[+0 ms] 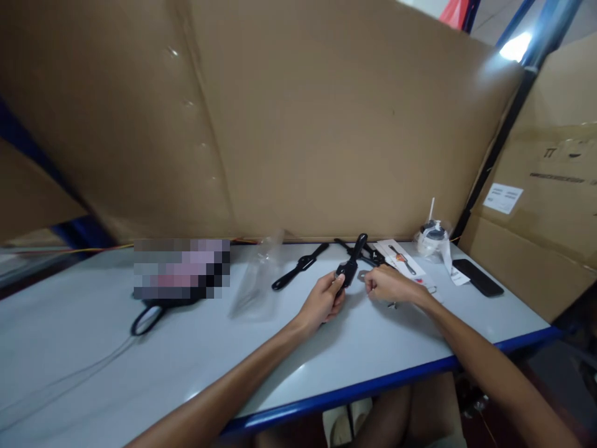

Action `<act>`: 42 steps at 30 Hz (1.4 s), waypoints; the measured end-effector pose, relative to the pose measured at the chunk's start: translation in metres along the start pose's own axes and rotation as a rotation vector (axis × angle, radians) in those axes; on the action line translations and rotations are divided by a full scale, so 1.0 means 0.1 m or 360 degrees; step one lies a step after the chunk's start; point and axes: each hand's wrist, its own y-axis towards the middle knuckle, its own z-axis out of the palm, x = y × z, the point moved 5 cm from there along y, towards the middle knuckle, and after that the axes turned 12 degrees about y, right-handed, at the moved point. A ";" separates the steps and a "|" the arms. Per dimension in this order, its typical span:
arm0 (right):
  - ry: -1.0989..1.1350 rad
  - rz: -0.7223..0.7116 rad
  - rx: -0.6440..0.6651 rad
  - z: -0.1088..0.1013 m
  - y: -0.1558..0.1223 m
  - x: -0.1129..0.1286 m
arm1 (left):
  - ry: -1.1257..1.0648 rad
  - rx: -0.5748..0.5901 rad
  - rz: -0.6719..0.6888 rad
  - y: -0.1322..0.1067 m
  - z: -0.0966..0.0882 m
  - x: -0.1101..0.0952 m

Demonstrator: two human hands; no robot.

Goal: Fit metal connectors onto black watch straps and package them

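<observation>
My left hand point(324, 298) is closed around one end of a black spokeshave point(358, 249), which slants up and away above the table. Its flat middle part shows just above my thumb. Close by on the right, my right hand point(390, 284) pinches a small grey metal blade point(362, 275) that sticks out toward the spokeshave; the two do not touch. Behind my hands lie more black spokeshaves point(373, 254), partly hidden. Another spokeshave point(305, 262) lies on the table to the left. A printed card point(405, 260) with a tool picture is just beyond my right hand.
On the white table point(196, 354) are a clear plastic bag point(254, 286), a blurred-out item with a dark strap loop point(148, 320), a plastic-wrapped cup with a straw point(433, 239) and a black phone point(478, 277). Cardboard point(326, 124) walls the back and right side.
</observation>
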 end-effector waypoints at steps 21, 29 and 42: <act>0.0884 -0.0423 -0.0663 -0.21 0.02 0.28 | 0.0165 0.0111 -0.0250 -0.03 0.08 -0.02; 0.0644 -0.0503 -0.0849 -0.03 -0.01 0.37 | 0.0126 0.0133 -0.0236 0.01 0.08 0.02; 0.0053 -0.0790 -0.0989 0.10 0.00 0.39 | -0.0040 0.0247 -0.0334 -0.02 0.05 0.05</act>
